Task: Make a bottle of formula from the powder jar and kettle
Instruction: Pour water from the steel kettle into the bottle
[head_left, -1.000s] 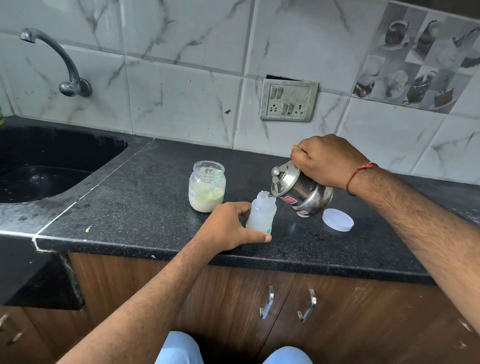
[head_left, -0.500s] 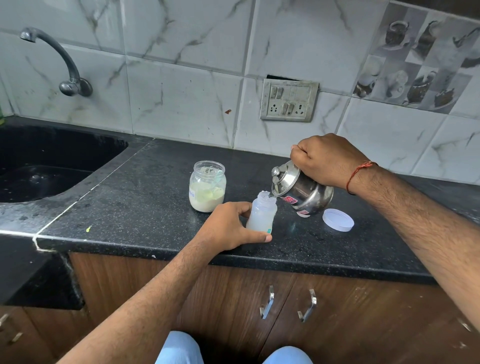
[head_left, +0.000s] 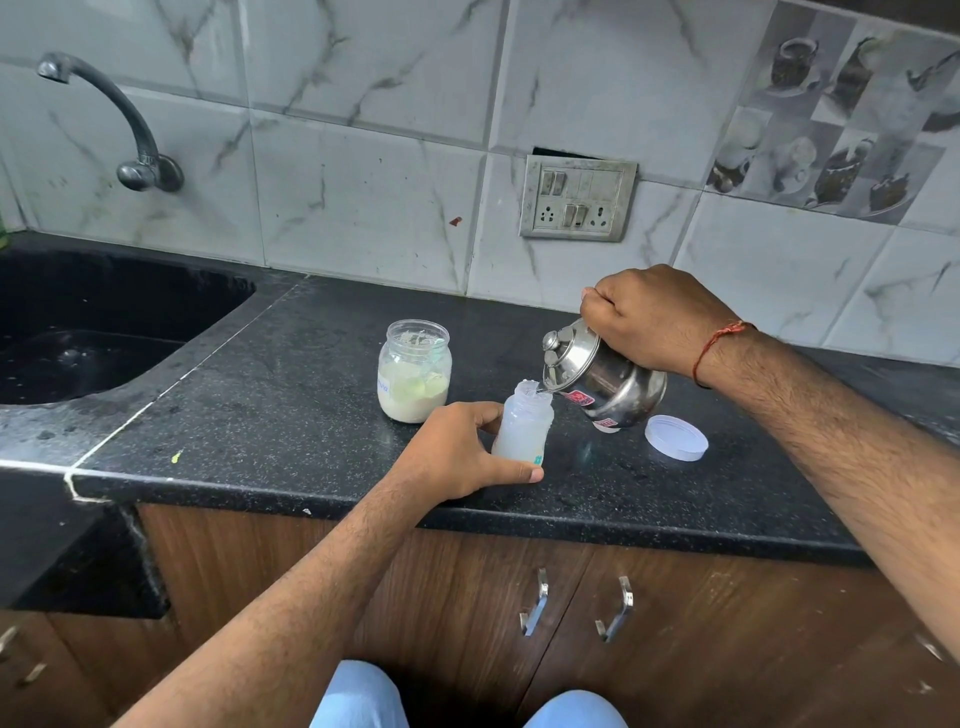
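Note:
A small translucent bottle (head_left: 522, 427) stands open on the black counter (head_left: 270, 415), part full of cloudy liquid. My left hand (head_left: 457, 451) grips its lower body from the left. My right hand (head_left: 652, 318) holds the steel kettle (head_left: 605, 382) by its handle, tilted left with the spout over the bottle's mouth. An open glass powder jar (head_left: 414, 370), about half full of pale powder, stands just left of the bottle.
A white round lid (head_left: 676, 437) lies flat on the counter right of the kettle. A dark sink (head_left: 93, 332) with a wall tap (head_left: 130, 140) is at far left. A switch plate (head_left: 577, 198) sits on the tiled wall. Cabinet doors with handles (head_left: 576, 608) are below.
Almost nothing has moved. The kettle stays tilted over the bottle and both hands keep their hold.

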